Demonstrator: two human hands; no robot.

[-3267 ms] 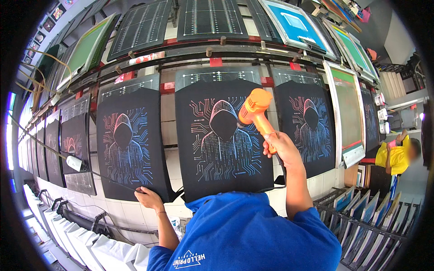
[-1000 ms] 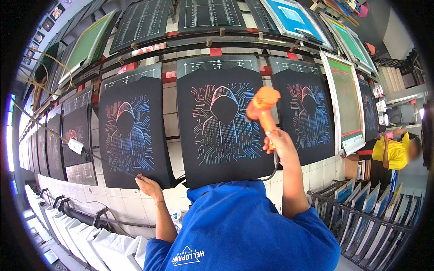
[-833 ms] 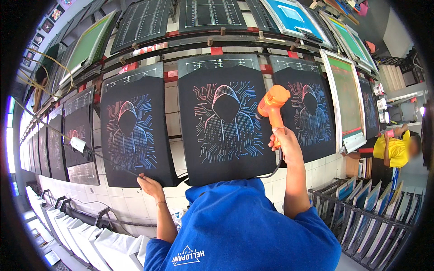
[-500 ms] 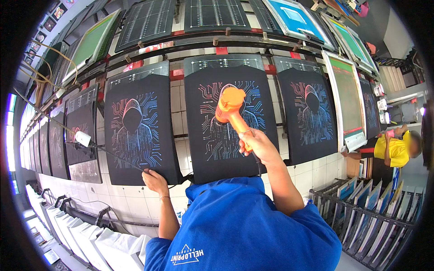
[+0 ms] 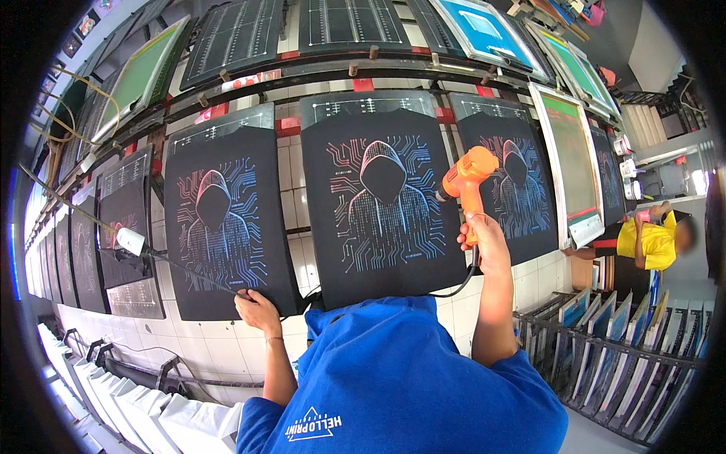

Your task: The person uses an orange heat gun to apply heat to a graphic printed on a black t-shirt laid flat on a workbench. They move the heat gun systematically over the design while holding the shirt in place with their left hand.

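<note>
My right hand (image 5: 488, 242) is wrapped round the handle of an orange heat gun (image 5: 470, 177). The gun's nozzle points left, over the gap between the middle and right boards. Below it, the middle black T-shirt (image 5: 363, 278) lies flat on its board, printed with a hooded figure and circuit lines. Similar black T-shirts lie to the left (image 5: 181, 291) and right (image 5: 525, 227). With closed fingers, my left hand (image 5: 259, 312) grips a dark cord (image 5: 198, 277) by the left shirt's lower edge. That cord runs up to a white connector (image 5: 130, 240).
A green-meshed screen frame (image 5: 572, 166) leans beside the right shirt. Dark rails (image 5: 318, 76) run behind the boards, with more boards beyond. A rack of frames (image 5: 605, 356) stands at lower right. A person in a yellow shirt (image 5: 649, 242) is at far right.
The heat gun in my right hand has moved right, from over the middle print to beside the right shirt. My left hand still grips the cord. The view has shifted slightly.
</note>
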